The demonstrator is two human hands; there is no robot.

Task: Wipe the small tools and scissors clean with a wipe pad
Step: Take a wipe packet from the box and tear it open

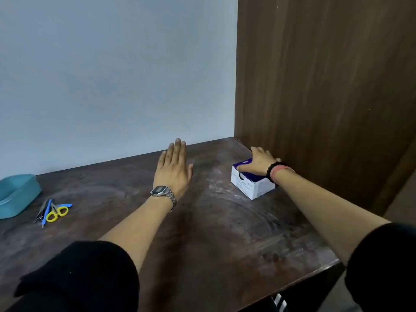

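A small white and purple box of wipe pads (255,186) stands at the table's back right. My right hand (258,162) lies on top of it, fingers spread over the lid and thumb curled down at the left side opening. My left hand (174,167) hovers flat with straight fingers over the middle of the table, touching nothing. Far to the left lie yellow-handled scissors (57,213) beside a bundle of small tools (45,211), some grey metal and one blue.
A teal plastic tub (16,194) sits at the left edge behind the tools. A dark wooden panel (326,86) rises right behind the box. The brown wooden table (213,233) has its front right corner near my right forearm. A pale wall backs the table.
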